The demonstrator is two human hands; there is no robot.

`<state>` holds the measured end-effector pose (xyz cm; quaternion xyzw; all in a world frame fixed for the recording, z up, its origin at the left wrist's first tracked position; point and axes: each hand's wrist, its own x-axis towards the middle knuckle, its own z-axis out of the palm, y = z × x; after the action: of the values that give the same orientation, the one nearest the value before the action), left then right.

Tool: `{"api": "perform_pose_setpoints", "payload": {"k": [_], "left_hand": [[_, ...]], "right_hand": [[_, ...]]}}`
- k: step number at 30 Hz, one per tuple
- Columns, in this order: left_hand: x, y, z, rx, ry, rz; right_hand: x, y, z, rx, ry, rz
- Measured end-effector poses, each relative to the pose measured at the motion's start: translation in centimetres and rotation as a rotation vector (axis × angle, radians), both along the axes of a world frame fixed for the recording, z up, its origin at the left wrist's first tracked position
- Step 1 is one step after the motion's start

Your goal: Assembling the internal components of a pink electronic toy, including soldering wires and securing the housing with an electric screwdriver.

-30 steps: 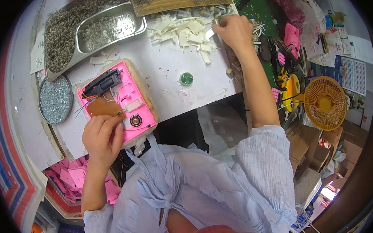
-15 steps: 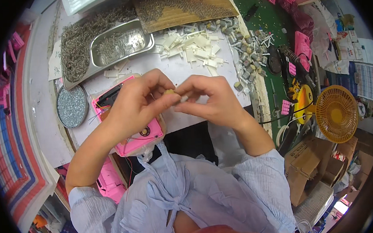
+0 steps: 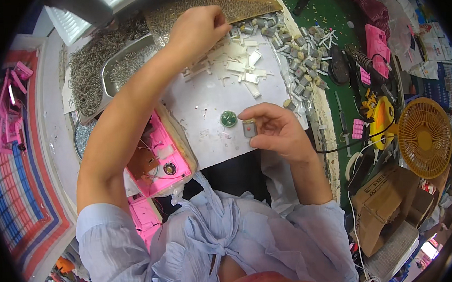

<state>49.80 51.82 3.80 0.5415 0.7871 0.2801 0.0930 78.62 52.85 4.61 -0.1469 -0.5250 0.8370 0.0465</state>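
My right hand (image 3: 277,130) pinches a small grey motor (image 3: 249,129) between thumb and fingertips, low over the white work surface. Just left of the motor is a small round green dish (image 3: 228,118). My left arm stretches to the far side. There my left hand (image 3: 201,29) is closed, fingers curled toward the thumb, at the edge of a brown board (image 3: 248,2) strewn with tiny metal pieces. What its fingertips hold, if anything, is hidden. White plastic parts (image 3: 239,65) lie loose below that hand. To their right is a heap of small motors (image 3: 298,59).
Left of centre, partly under my left forearm, lies an open pink plastic housing (image 3: 162,160) with wires. Metal trays of springs (image 3: 88,72) stand at the far left. Along the right sit a green mat (image 3: 337,103), a yellow fan (image 3: 425,136) and a cardboard box (image 3: 379,199).
My hands have parted. The left one has moved from the middle to the far board, while the right one has come slightly nearer with the motor. The green dish has come into sight.
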Motion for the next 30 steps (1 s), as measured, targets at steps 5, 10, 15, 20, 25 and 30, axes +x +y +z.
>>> {"api": "perform_pose_setpoints", "payload": {"k": [5,10,15,20,25,30], "left_hand": [[0.7,3.5,-0.7,-0.166,0.177,0.109],[0.8,3.7,-0.5,-0.17,0.194,0.142],[0.9,4.3,-0.3,-0.175,0.24,0.168],[1.6,3.6,0.1,-0.166,0.28,0.158],[1.3,4.2,-1.6,-0.013,0.319,0.126],[1.4,0.2,1.9,0.264,0.273,0.095]], "right_hand": [[0.9,-0.1,-0.3,-0.024,0.045,-0.093],[1.7,0.1,-0.6,-0.012,0.046,-0.099],[1.5,-0.3,-0.4,0.005,0.041,-0.077],[1.1,-1.1,1.0,0.094,-0.023,-0.133],[0.4,-0.8,0.3,0.436,-0.137,-0.2],[-1.3,-1.0,-0.8,0.745,-0.206,-0.086]]}}
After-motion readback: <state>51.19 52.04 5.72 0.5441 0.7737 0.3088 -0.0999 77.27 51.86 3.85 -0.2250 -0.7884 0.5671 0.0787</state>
